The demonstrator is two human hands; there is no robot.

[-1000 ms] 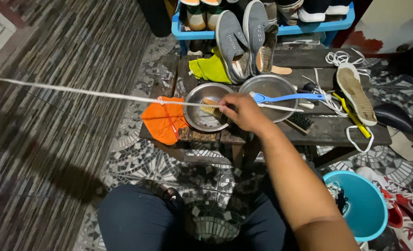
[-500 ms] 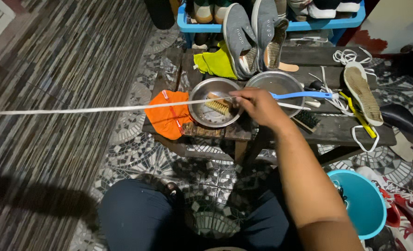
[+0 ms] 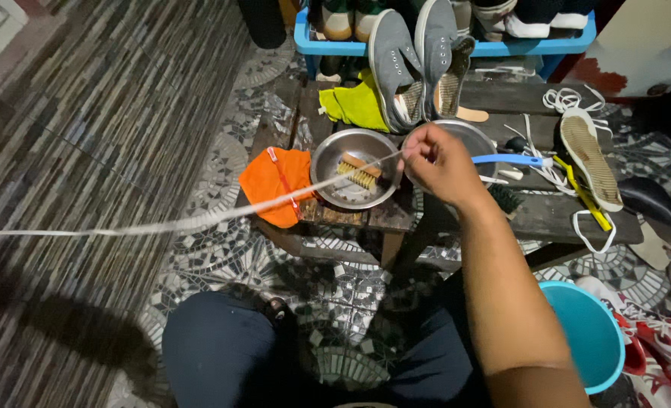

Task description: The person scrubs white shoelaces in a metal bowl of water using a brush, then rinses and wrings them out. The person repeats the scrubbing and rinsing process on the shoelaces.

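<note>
Shoelace (image 3: 199, 219), white and taut, runs left from the right hand (image 3: 437, 162), fingers pinched on its end above the counter (image 3: 547, 215); sagging, it could snag the brush (image 3: 360, 172) in the near steel bowl (image 3: 328, 162).

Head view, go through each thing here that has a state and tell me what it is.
right hand: pinching the white shoelace
white shoelace: pulled taut, running off left
left metal bowl: holds a brush
brush: lying in the bowl
grey shoes: soles up, leaning on the crate
orange cloth: crumpled
</note>
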